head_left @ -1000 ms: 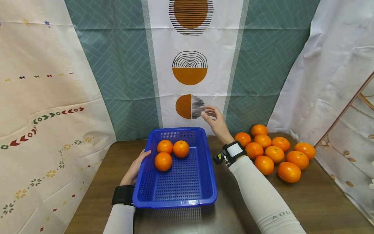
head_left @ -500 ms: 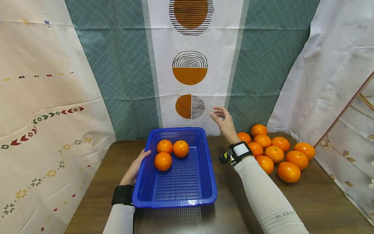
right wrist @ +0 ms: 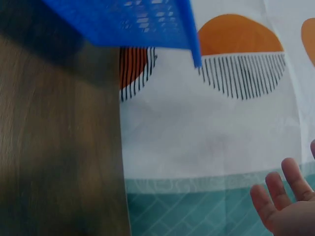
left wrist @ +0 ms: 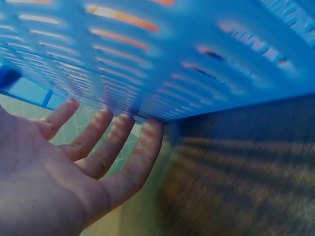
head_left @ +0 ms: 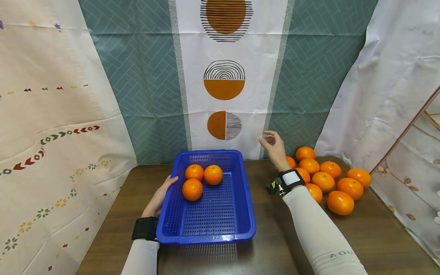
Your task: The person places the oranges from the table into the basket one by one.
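My left hand [head_left: 159, 198] holds the left side of a blue plastic basket [head_left: 249, 214]. In the head view the thumb lies over the rim; in the left wrist view the other fingers [left wrist: 149, 142] touch the perforated wall from outside. Three oranges [head_left: 192, 190] sit in the basket's far left part. My right hand [head_left: 275, 149] hangs in the air right of the basket, fingers loosely bent and holding nothing. Close to its wrist, on the table's right side, lies a group of several oranges [head_left: 323, 181], some partly hidden behind the right arm.
The basket stands on a brown wooden table [head_left: 275, 236]. Behind the table hangs a green and white patterned cloth [head_left: 148, 95]. Pale cloths flank it on the left [head_left: 62, 152] and the right [head_left: 395, 76].
My right hand has moved rightward and slightly down, away from the basket and towards the group of oranges. The left hand, basket and oranges in it have stayed put.
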The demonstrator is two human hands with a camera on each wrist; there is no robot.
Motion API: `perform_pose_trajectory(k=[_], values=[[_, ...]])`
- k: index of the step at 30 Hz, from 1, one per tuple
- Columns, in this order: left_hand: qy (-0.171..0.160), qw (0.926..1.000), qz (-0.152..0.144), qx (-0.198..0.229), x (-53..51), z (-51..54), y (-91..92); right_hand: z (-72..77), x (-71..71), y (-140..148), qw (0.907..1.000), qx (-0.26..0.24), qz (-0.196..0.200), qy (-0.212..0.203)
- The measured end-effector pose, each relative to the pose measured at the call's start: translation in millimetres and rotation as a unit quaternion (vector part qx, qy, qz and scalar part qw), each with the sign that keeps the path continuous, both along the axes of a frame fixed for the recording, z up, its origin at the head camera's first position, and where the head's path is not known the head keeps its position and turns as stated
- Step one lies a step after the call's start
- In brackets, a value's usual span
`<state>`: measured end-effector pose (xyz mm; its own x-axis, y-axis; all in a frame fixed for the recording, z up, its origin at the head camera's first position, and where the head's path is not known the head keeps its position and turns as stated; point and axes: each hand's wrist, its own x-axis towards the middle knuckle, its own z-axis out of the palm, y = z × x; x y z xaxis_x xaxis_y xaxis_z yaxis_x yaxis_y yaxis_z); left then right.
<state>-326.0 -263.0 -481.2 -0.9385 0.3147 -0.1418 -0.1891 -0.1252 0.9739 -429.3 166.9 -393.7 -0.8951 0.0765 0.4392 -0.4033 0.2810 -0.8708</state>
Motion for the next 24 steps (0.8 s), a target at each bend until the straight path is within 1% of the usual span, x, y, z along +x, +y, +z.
perform_pose_trajectory(k=[2, 4, 6, 8, 12, 15, 20, 24], values=[[-0.001, 1.0, 0.001, -0.001, 0.3, -0.3, -0.1, -1.9, -0.7, 4.5, 0.9999, 0.01, -0.008, -0.004], [-0.001, 1.0, 0.001, -0.002, 0.6, -0.5, -0.3, -3.4, -1.3, 8.8, 0.9992, 0.031, -0.021, -0.011], [0.0, 1.0, 0.0, -0.003, 1.0, -0.8, -0.4, -4.4, -1.0, 13.0, 0.9969, 0.064, -0.04, -0.023], [0.0, 1.0, -0.001, -0.001, 1.2, -0.9, -0.6, -4.9, 0.4, 17.0, 0.992, 0.103, -0.058, -0.044], [0.001, 1.0, -0.001, 0.005, 0.9, -0.9, -1.0, -6.3, 3.4, 25.4, 0.9746, 0.183, -0.088, -0.095], [-0.001, 1.0, -0.001, 0.006, 0.3, -0.8, -1.2, -7.1, 4.5, 31.8, 0.9642, 0.217, -0.091, -0.122], [-0.006, 1.0, 0.002, 0.002, -0.6, -0.2, -1.1, -9.0, 4.7, 41.5, 0.9475, 0.266, -0.075, -0.161], [-0.009, 1.0, 0.002, -0.002, -0.8, -0.4, -0.9, -12.0, 3.4, 49.0, 0.9269, 0.317, -0.058, -0.192]])
